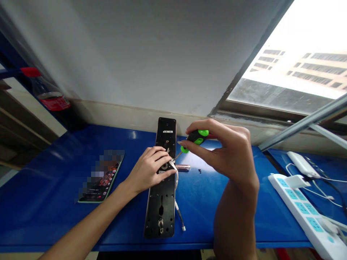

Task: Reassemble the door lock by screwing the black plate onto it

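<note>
A long black door lock panel (159, 196), with holes, metal posts and a small white label, lies lengthwise on the blue table. My left hand (151, 168) holds it across the middle, fingertips and thumb around a white wire (173, 166). Above the panel's right edge, my right hand (225, 151) is closed on a green and black screwdriver (197, 139). Its thin shaft slants down left to the panel beside my left fingertips; the exact contact of the tip is hidden. A copper-coloured handle (183, 168) sticks out to the right from under the panel.
Several tiny dark screws (200, 170) lie right of the handle. A cable with a white plug (183, 228) trails beside the panel. A phone (104, 178) lies left, a cola bottle (55, 103) stands back left, and a white power strip (300, 209) with cords is right.
</note>
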`<state>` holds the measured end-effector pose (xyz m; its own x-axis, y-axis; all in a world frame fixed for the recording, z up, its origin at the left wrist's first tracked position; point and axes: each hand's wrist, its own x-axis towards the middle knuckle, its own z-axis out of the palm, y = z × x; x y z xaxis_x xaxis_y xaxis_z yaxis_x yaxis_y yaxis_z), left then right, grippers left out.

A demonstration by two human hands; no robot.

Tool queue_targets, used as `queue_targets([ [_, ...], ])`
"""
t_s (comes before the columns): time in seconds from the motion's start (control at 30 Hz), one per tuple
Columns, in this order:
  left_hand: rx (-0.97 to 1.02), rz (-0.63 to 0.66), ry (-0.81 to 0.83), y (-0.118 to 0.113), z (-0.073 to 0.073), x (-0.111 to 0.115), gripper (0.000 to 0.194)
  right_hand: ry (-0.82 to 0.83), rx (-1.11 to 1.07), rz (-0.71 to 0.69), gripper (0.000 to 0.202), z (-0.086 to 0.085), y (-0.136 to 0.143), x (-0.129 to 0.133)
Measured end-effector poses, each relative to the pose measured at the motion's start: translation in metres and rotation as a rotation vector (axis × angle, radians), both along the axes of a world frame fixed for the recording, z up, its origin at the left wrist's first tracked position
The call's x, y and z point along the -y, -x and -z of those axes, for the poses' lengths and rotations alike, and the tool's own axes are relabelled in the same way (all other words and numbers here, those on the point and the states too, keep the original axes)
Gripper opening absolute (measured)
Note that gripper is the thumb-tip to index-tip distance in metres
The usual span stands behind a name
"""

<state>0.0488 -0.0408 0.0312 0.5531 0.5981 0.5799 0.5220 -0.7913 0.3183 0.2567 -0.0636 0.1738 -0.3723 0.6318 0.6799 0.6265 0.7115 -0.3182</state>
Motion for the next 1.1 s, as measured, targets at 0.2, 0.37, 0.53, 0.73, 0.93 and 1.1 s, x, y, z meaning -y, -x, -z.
queue_targets([
  [0.2,0.02,0.004,0.003,0.0,0.001,0.0,0.028,0.013,0.029,0.001,0.017,0.003,0.001,-0.002],
  [0.37,0.044,0.011,0.017,0.001,0.003,0.0,0.024,0.11,0.0,-0.017,0.033,0.003,0.002,0.001],
  [0.53,0.096,0.025,0.023,0.002,0.01,-0.002,0.022,0.19,0.013,-0.164,0.052,0.0,-0.003,0.006],
  [0.73,0.123,0.046,0.012,0.004,0.013,-0.001,0.023,0.008,-0.043,-0.089,0.024,0.003,-0.003,-0.001],
  [0.93,0.143,0.042,0.032,0.004,0.016,0.002,0.026,0.136,-0.055,-0.089,0.041,0.002,0.002,0.004],
  [1.1,0.146,0.035,0.037,0.004,0.016,0.004,0.026,0.102,-0.162,-0.164,0.03,0.009,0.0,-0.003],
])
